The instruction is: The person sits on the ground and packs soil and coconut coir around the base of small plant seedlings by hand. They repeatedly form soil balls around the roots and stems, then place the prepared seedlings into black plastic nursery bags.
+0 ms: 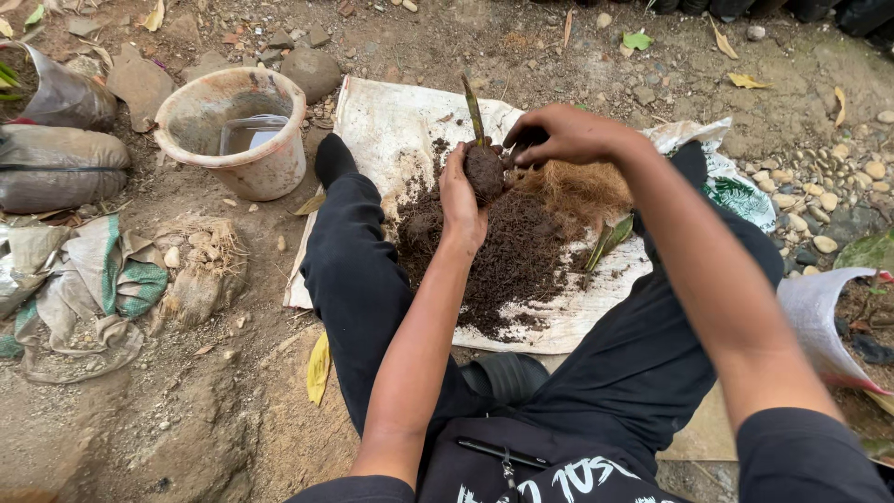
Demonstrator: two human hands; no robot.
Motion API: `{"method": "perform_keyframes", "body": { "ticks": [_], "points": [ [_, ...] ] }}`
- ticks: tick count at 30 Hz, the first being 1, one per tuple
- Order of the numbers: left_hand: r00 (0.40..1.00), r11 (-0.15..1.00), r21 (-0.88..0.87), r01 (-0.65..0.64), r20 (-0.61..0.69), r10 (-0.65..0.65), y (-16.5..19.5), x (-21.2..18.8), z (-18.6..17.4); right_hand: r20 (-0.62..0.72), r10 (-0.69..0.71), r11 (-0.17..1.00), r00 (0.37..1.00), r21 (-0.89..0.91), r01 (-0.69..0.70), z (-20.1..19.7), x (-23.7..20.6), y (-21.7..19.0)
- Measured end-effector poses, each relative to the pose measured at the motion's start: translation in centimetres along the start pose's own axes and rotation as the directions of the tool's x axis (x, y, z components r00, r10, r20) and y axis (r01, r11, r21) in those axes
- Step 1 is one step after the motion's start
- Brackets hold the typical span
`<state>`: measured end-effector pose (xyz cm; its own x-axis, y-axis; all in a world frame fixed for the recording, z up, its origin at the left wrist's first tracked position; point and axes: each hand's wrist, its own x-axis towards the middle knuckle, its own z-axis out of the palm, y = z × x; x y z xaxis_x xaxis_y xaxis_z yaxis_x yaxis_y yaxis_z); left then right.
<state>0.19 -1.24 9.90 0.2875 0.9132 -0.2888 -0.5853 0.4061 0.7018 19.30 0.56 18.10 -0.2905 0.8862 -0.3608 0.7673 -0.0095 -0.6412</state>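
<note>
Soil ball [484, 173] with one green shoot [473, 110]: held above white sack [391, 121]; left hand [460, 198] fingers wrapped round it | right hand [559, 136] fingertips pinching its upper side | handling: judged crumbly, soft, light; cup from below, spare the shoot | count: one ball; one soil heap [507, 251]; one fibre tuft [577, 191]; one bucket [233, 130]

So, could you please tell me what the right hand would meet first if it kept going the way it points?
Probably the soil ball held in the left hand: the right hand points left, fingertips already at it, though depth is unclear.
</note>
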Motion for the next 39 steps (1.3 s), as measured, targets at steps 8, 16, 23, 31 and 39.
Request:
{"method": "perform_keyframes", "body": {
  "ticks": [8, 16, 23, 31, 39],
  "points": [
    [0.999, 1.000, -0.007, 0.021, 0.049, -0.021, 0.6, -0.8, 1.5, -0.273, -0.174, 0.975, 0.946, 0.089, 0.205, -2.4, -3.7, -2.5],
    [0.990, 0.996, -0.040, -0.081, 0.117, 0.085, 0.1, -1.1, 2.3, -0.504, -0.165, 0.963, 0.848, 0.104, 0.249, 1.6, -5.5, -2.0],
    [0.975, 0.994, -0.105, -0.042, 0.214, 0.064, -0.3, -1.2, 1.4, -0.542, -0.153, 0.935, 0.826, 0.190, 0.298, 3.0, -5.2, -2.5],
    [0.980, 0.992, 0.060, -0.113, 0.173, 0.101, -0.2, -1.4, 1.2, -0.535, -0.151, 0.952, 0.831, 0.149, 0.268, 3.8, -5.2, -2.3],
    [0.952, 0.976, -0.023, -0.218, 0.215, 0.218, -1.5, 0.0, 0.4, -0.485, -0.218, 0.906, 0.847, 0.223, 0.360, 3.1, -5.6, -2.5]
  ]
}}
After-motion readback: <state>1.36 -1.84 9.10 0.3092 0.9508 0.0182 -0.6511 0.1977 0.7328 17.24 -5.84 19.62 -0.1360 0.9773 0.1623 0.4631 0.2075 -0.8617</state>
